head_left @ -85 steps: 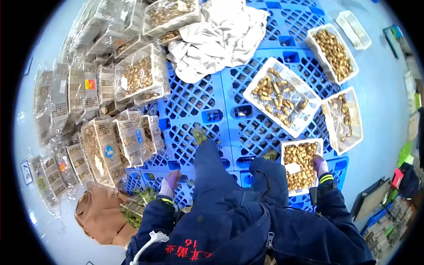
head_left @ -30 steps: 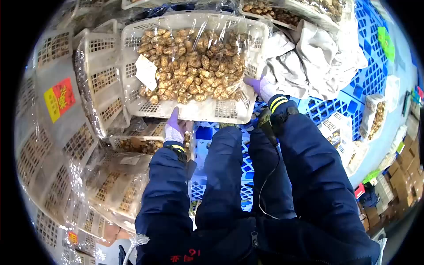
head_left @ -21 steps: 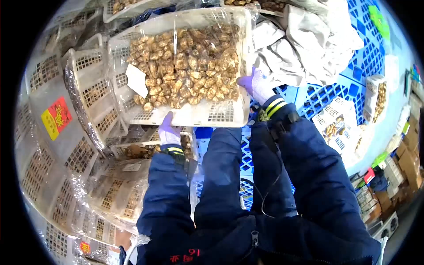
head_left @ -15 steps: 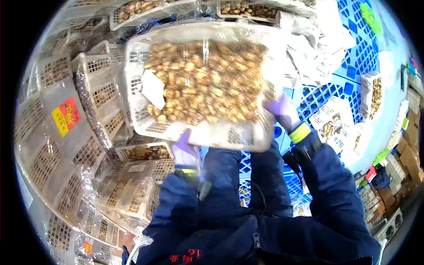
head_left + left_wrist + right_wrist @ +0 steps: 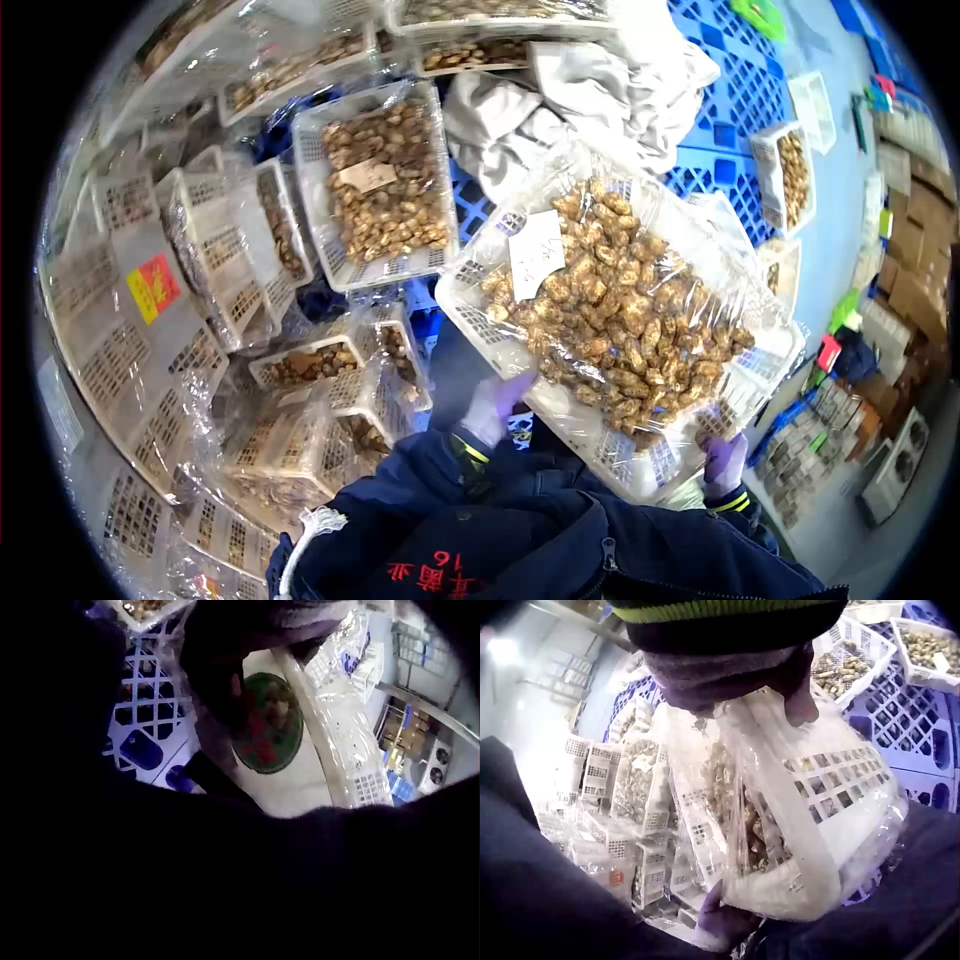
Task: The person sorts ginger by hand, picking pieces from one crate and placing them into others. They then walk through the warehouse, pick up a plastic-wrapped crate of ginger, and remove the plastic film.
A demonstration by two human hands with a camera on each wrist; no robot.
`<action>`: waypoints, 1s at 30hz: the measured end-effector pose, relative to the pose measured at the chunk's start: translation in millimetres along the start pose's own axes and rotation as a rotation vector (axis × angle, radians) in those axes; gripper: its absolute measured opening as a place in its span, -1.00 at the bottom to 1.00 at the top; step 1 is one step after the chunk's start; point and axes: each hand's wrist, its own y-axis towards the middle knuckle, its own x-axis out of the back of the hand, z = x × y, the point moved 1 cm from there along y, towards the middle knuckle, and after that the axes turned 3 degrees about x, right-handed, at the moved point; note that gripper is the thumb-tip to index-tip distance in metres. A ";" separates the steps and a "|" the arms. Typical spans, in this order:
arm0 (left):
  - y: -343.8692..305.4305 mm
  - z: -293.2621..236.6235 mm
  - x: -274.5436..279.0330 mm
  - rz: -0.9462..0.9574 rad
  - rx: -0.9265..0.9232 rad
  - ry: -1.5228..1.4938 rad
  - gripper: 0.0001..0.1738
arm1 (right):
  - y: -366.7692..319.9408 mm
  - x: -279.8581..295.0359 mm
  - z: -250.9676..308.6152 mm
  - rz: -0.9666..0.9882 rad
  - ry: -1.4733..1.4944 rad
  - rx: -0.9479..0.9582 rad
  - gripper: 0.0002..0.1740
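Note:
A white plastic-wrapped basket [image 5: 470, 310] full of brown mushroom-like pieces [image 5: 620, 310], with a white paper label [image 5: 537, 254], is held tilted in front of the body. At its near left edge the left hand [image 5: 494, 408] grips the rim, thumb on top. The right hand [image 5: 724, 466] grips the near right corner. In the left wrist view, dark fingers lie beside the basket's wall [image 5: 300, 776], which bears a round green sticker [image 5: 268, 724]. The right wrist view shows the right hand [image 5: 735, 679] curled over the wrapped rim, with the left hand [image 5: 724, 924] at the far end.
Wrapped baskets [image 5: 130, 330] are stacked along the left; another filled basket [image 5: 375, 190] lies ahead, left of the held one. White cloth [image 5: 600, 95] lies on the blue pallet [image 5: 715, 90]. Smaller filled baskets [image 5: 790, 180] stand at right, with cardboard boxes [image 5: 915, 290] beyond.
Both hands have carried the basket from the left stack rightward and turned it; a filled basket is now uncovered there. The view has shifted as well.

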 end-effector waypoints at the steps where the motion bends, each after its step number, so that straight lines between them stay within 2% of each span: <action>1: -5.3 -15.4 -2.7 0.014 -0.029 0.199 -0.63 | -5.2 18.8 -27.1 -0.039 0.022 -0.008 -0.46; 4: 48.0 -32.4 19.4 0.012 -0.209 -0.144 -0.49 | -30.8 38.5 -54.7 -0.114 0.118 -0.039 -0.53; 5: 64.4 -37.5 27.0 -0.138 -0.306 0.047 -0.47 | -39.9 47.5 -61.2 -0.113 0.157 -0.057 -0.55; 6: 66.5 -46.3 16.5 -0.195 -0.264 0.085 -0.46 | -38.5 56.4 -73.1 -0.097 0.040 -0.072 -0.58; 7: 96.3 -38.7 29.6 0.026 -0.155 0.010 -0.49 | -45.9 65.9 -91.3 -0.130 0.080 -0.110 -0.59; 8: 129.6 -22.7 43.4 0.056 -0.198 0.099 -0.51 | -45.7 75.3 -112.8 -0.151 0.120 -0.145 -0.60; 9: 139.0 -16.3 27.9 0.081 -0.237 0.188 -0.53 | -42.0 85.6 -136.1 -0.168 0.159 -0.185 -0.61; 10: 141.9 -9.4 18.2 0.093 -0.167 0.248 -0.53 | -38.5 96.3 -167.5 -0.145 0.182 -0.206 -0.65; 11: 159.6 2.6 24.4 0.061 -0.201 0.343 -0.56 | -32.7 101.5 -173.4 -0.122 0.025 -0.259 -0.59; 13: 176.2 8.7 20.1 -0.104 -0.212 0.540 -0.62 | -23.2 98.3 -184.3 -0.175 0.226 -0.309 -0.61; 14: 182.8 13.9 15.2 -0.101 -0.355 0.644 -0.64 | -16.8 101.4 -224.7 -0.198 0.361 -0.347 -0.56; 15: 187.3 18.8 5.8 -0.113 -0.326 0.599 -0.57 | -16.0 103.4 -244.2 -0.159 0.303 -0.322 -0.53; 17: 186.9 21.5 -22.2 -0.087 -0.347 0.685 -0.60 | -18.3 104.6 -270.2 -0.174 0.484 -0.370 -0.53; 18: 187.2 22.0 -37.0 -0.071 -0.363 0.728 -0.61 | -20.0 103.5 -281.4 -0.223 0.484 -0.411 -0.53; 19: 193.7 23.1 -45.7 -0.062 -0.340 0.772 -0.60 | -21.8 107.7 -299.3 -0.174 0.472 -0.356 -0.55; 21: 190.7 24.3 -82.0 -0.112 -0.375 0.893 -0.57 | -31.9 104.0 -324.8 -0.244 0.628 -0.439 -0.59; 22: 205.1 22.7 -87.8 -0.093 -0.396 0.919 -0.55 | -39.3 107.0 -334.8 -0.220 0.576 -0.466 -0.60; 23: 199.4 21.6 -117.5 -0.003 -0.358 1.012 -0.57 | -48.8 106.4 -340.7 -0.228 0.581 -0.489 -0.60; 25: 180.2 33.7 -182.5 0.031 -0.343 1.117 -0.57 | -63.3 102.6 -359.6 -0.229 0.594 -0.539 -0.59; 26: 173.8 39.7 -207.7 0.050 -0.249 1.098 -0.56 | -72.0 96.7 -375.9 -0.230 0.609 -0.590 -0.54; 28: 171.0 61.1 -211.4 0.085 -0.359 1.237 -0.57 | -93.4 66.8 -410.7 -0.345 0.842 -0.585 -0.50; 30: 174.2 82.1 -235.1 0.098 -0.397 1.327 -0.59 | -102.5 64.6 -429.9 -0.395 1.002 -0.636 -0.45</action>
